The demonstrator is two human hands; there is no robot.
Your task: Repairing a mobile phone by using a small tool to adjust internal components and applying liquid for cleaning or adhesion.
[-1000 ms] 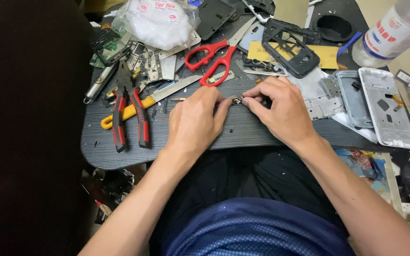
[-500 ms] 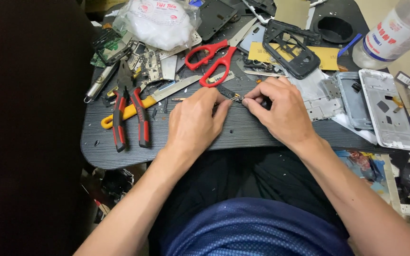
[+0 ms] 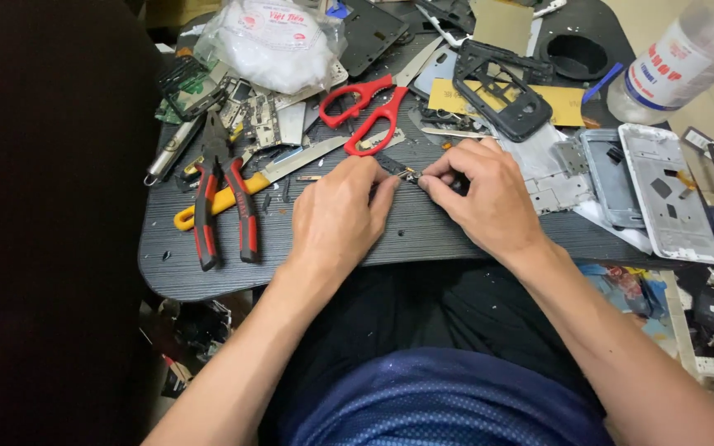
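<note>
Both my hands meet on a tiny metal part [image 3: 409, 174], just below the red scissors [image 3: 365, 107] on the dark surface [image 3: 208, 277]. My left hand [image 3: 340, 211] and right hand [image 3: 481, 194] each pinch one end of it, grip pressed tight. Red-handled pliers [image 3: 223, 202] lie well left of the scissors.

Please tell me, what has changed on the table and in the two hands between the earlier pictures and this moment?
Very little. The left hand and right hand stay together at the table's front edge, still pinching the same small metal part between their fingertips; the fingers shifted only slightly. Nothing was taken up or let go. The red scissors, the pliers and the phone frames lie as before.
</note>
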